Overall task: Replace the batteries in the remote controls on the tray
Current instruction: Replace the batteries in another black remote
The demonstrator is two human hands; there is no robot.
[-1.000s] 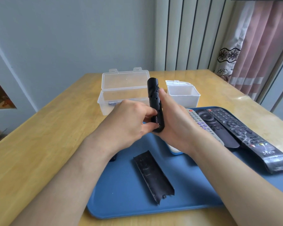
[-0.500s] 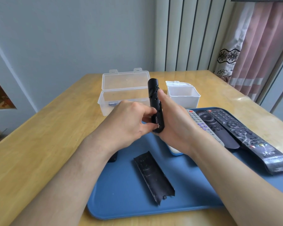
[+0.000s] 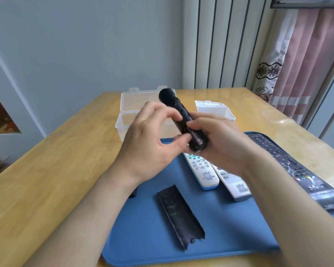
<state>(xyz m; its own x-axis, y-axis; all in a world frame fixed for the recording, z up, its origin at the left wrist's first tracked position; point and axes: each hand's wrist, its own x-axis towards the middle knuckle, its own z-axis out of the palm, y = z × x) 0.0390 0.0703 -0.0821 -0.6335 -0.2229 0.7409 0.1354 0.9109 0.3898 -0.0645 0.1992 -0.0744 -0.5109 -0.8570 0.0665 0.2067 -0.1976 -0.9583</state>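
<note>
Four remote controls are shown: one black remote [image 3: 181, 110], held tilted above the blue tray [image 3: 143, 239]; two white remotes [image 3: 201, 170], laid side by side on the tray; and one wrapped black remote [image 3: 301, 174], laid along the tray's right side (partly hidden by the right forearm). One detached battery cover [image 3: 179, 216] is laid on the near part of the tray. Two clear plastic boxes are set on the wooden table [image 3: 46, 180] behind the tray: a larger box [image 3: 126, 122] with its lid raised and a smaller box [image 3: 214, 110]. The lower end of the black remote is gripped by the right hand [image 3: 226, 145], with the fingers wrapped round it. The remote is also pinched by the left hand [image 3: 148, 145] between arched fingertips and thumb, the thumb tip lying at the open battery compartment.
</note>
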